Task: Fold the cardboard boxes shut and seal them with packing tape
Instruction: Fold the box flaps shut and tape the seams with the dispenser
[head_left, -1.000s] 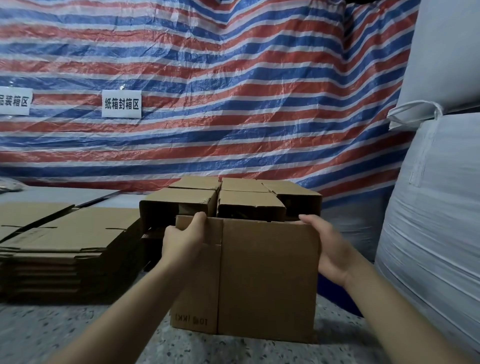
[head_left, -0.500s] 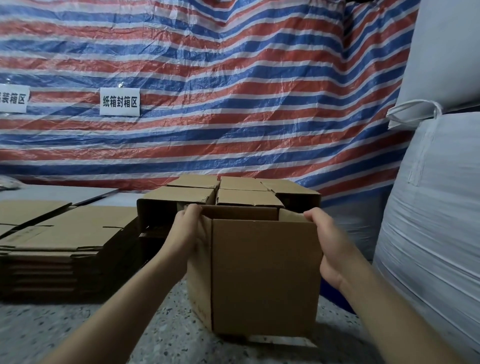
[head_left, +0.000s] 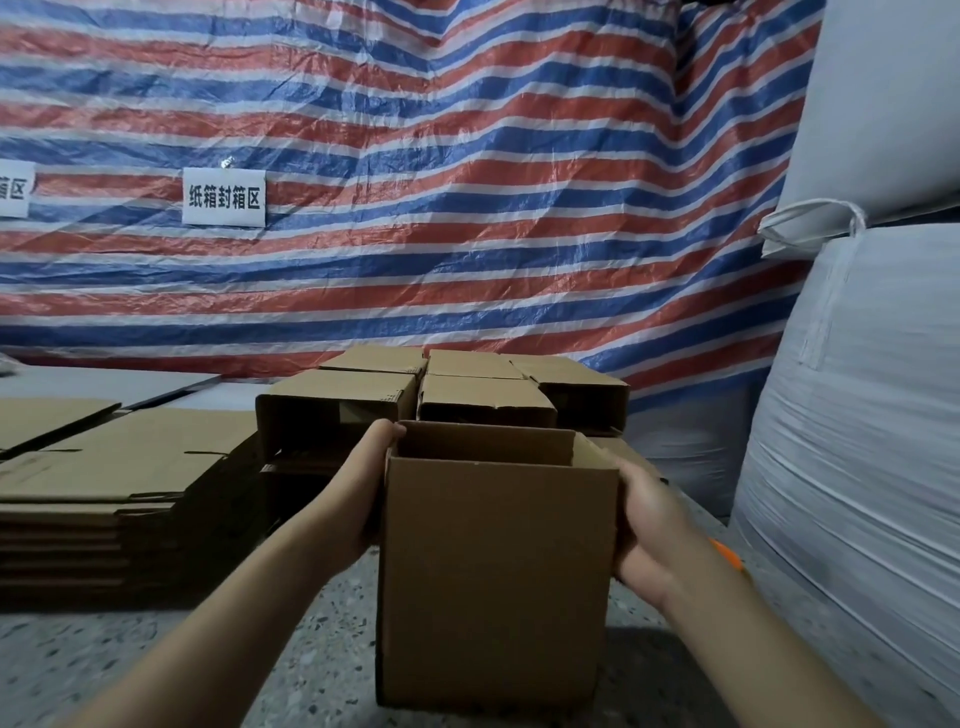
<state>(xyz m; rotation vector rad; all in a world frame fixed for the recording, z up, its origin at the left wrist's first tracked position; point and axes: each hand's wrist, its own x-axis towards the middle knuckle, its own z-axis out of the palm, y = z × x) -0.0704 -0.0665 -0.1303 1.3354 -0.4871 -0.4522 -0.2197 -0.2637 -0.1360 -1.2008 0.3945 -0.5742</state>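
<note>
- Background: a red, white and blue striped tarp (head_left: 467, 208) hangs across the rear, bearing a white sign (head_left: 224, 197) with printed characters; large white sacks (head_left: 857, 415) rise along the right side.
- Surface: a speckled grey floor (head_left: 260, 665), visible in front of and to the left of the central box.
- Task object: an open cardboard box (head_left: 493, 571) stands upright on the floor at centre, top flaps raised and interior exposed.
- Left hand (head_left: 358, 499): pressed against the box's left wall near the top edge, thumb at the upper rear corner; the fingers lie behind the wall, so whether they curl round it cannot be told.
- Right hand (head_left: 644, 525): gripping the box's right edge near the top, thumb on the near side and fingers wrapped behind the wall.
- Both forearms extend from the lower corners and converge on the box.
- Behind the box: a cluster of assembled boxes (head_left: 467, 395), just beyond its rear edge.
- Left: stacks of flattened cardboard (head_left: 104, 483), set apart from the box by open floor.
- Right: an orange item (head_left: 727, 558), partly hidden by the right wrist, lies between box and sacks.
</note>
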